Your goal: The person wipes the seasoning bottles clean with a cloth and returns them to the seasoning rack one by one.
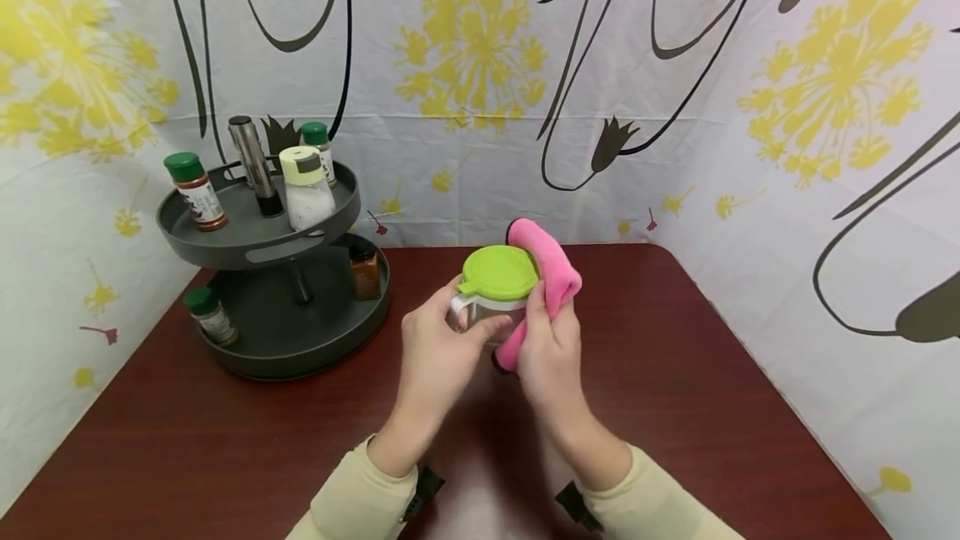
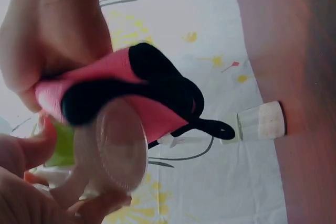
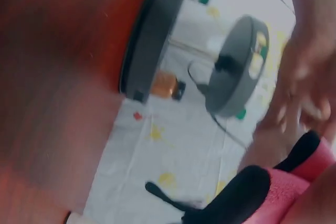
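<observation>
In the head view, my left hand (image 1: 442, 348) grips a small clear condiment jar (image 1: 495, 312) with a lime-green lid (image 1: 500, 272) and a whitish handle (image 1: 460, 304). It is held above the table, with its ribbed clear base (image 2: 123, 145) visible in the left wrist view. My right hand (image 1: 553, 352) holds a folded pink cloth (image 1: 555, 265) against the jar's right side. Black edging (image 2: 152, 59) and a black hanging loop (image 2: 212, 128) show on the cloth. In the right wrist view, the cloth (image 3: 286, 195) fills the lower right corner.
A grey two-tier turntable (image 1: 292, 357) stands at the left, bearing a green-capped spice bottle (image 1: 198, 194), a steel grinder (image 1: 255, 165) and a white shaker (image 1: 306, 194). A clear container with pale contents (image 2: 262, 121) stands on the reddish-brown table (image 1: 675, 407). Patterned fabric (image 1: 465, 182) hangs behind.
</observation>
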Demonstrator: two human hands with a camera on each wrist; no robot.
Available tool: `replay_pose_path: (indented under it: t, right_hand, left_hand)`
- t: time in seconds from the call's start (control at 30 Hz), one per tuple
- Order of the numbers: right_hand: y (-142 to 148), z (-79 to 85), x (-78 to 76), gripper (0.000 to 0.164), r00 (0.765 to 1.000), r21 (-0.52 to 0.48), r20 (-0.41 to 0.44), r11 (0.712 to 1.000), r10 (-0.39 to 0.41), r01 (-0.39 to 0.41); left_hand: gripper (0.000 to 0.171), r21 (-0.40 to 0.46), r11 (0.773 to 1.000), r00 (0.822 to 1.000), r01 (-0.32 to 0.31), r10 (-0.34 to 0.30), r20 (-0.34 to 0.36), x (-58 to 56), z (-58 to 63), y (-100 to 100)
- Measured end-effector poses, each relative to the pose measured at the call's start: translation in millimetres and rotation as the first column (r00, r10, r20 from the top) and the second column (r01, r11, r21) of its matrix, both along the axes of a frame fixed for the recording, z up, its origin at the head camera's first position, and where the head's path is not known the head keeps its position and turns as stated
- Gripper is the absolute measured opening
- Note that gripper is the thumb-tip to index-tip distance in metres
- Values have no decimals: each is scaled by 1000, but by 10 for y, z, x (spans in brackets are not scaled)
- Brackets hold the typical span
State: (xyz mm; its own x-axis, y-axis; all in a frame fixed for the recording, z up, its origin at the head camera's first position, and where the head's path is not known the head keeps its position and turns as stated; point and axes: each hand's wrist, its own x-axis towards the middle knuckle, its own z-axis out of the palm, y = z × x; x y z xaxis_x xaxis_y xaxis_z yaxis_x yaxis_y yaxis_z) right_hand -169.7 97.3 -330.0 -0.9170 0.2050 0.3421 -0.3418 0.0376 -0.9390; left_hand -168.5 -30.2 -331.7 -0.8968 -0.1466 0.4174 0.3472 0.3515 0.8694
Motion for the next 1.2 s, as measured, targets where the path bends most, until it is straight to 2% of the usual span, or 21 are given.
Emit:
replay_pose_path:
  t: [0.13, 0.23, 0.27, 0.33, 0.43, 0.53, 0.57, 0.63, 0.67, 0.7, 0.77, 0.83, 0.9, 0.97, 1.1, 1.2]
  right_hand:
    - [-140, -83, 114, 30, 996, 14, -89, 1000, -16, 17]
    - [-121, -49, 111, 31, 998, -3, -60, 1000, 0, 0]
    - [-91, -19, 83, 30, 999, -11, -48, 1000, 10, -11]
    - [5, 56, 3, 36, 998, -49, -25, 997, 61, -62]
    - [183, 170, -148, 42, 983, -76, -11, 980, 185, -185]
    - [323, 231, -276, 44, 945, -101, 19, 941, 327, -324]
    - [351, 236, -306, 43, 936, -102, 27, 932, 351, -347]
    - [372, 214, -338, 42, 931, -116, 37, 927, 362, -356]
    - [364, 194, -342, 42, 936, -133, 32, 930, 350, -343]
    - [348, 167, -341, 41, 946, -145, 25, 938, 322, -315]
    - [298, 104, -321, 40, 969, -181, 19, 954, 246, -239]
    - [236, 48, -301, 39, 984, -238, 18, 957, 176, -167]
    - [181, 10, -286, 38, 991, -300, 23, 947, 128, -115]
    - [138, -10, -275, 39, 995, -352, 25, 932, 99, -84]
    - [81, -15, -253, 40, 998, -384, 18, 922, 56, -45]
    - [49, -9, -234, 39, 1000, -395, -4, 918, 28, -27]
  left_hand:
    - [51, -32, 997, 995, -73, 70, -68, -10, -22, 48]
    - [58, -49, 996, 992, -78, 72, -105, -16, -7, -8]
    - [50, -50, 997, 993, -63, 57, -102, -20, 11, -48]
    - [39, -43, 999, 996, 3, -7, -87, -32, 48, -137]
    - [41, -10, 990, 989, 144, -144, -23, -51, 120, -283]
    - [40, 8, 961, 960, 277, -277, 42, -75, 164, -405]
    - [33, 19, 951, 949, 309, -309, 60, -82, 168, -432]
    - [30, 61, 933, 929, 355, -359, 90, -105, 148, -449]
    - [36, 85, 929, 924, 360, -368, 102, -113, 129, -442]
    - [39, 104, 928, 924, 357, -367, 103, -122, 110, -423]
    - [61, 136, 935, 935, 329, -342, 91, -123, 67, -365]
    - [65, 122, 951, 954, 286, -294, 60, -111, 26, -293]
    - [68, 73, 967, 969, 245, -247, 18, -84, -1, -224]
    - [68, 22, 976, 976, 219, -219, -17, -59, -27, -164]
    - [68, -82, 981, 982, 175, -180, -60, -15, -60, -65]
    - [74, -196, 977, 989, 84, -105, -101, 18, -84, 6]
